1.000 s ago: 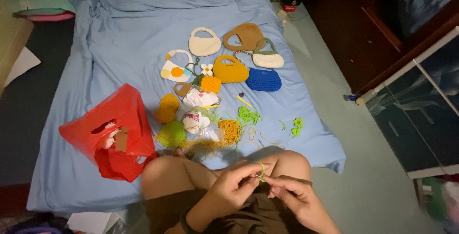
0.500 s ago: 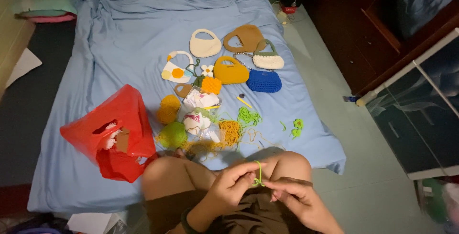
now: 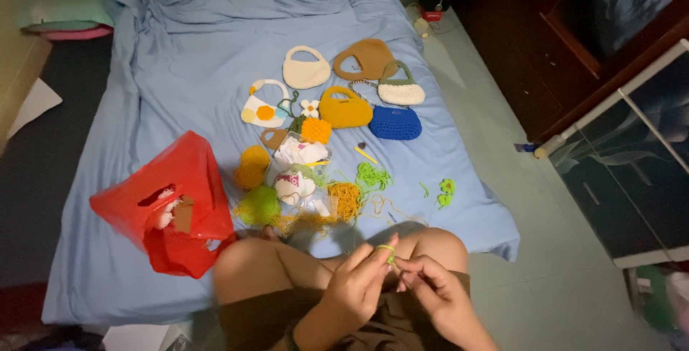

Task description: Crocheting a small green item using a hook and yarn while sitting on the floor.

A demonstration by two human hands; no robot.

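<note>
I sit cross-legged at the edge of a blue sheet (image 3: 179,64). My left hand (image 3: 362,283) is raised over my lap with a loop of light green yarn (image 3: 386,250) around its index finger. My right hand (image 3: 438,293) is just to its right, fingertips pinched on the yarn near the left hand's fingers. Whether a hook is held I cannot see. In front of my knees lie a green yarn ball (image 3: 258,205), orange-yellow yarn (image 3: 346,200) and loose green yarn (image 3: 372,176).
Several small crocheted bags lie on the sheet: cream (image 3: 306,69), brown (image 3: 366,59), mustard (image 3: 344,108), blue (image 3: 395,123), white with green handle (image 3: 400,91). A red plastic bag (image 3: 172,204) stands by my left knee. A dark wooden cabinet (image 3: 574,42) is at right.
Both hands stay over my lap working the green yarn. The yarn strand that stood up between the fingers now sits as a loop on the left index finger.
</note>
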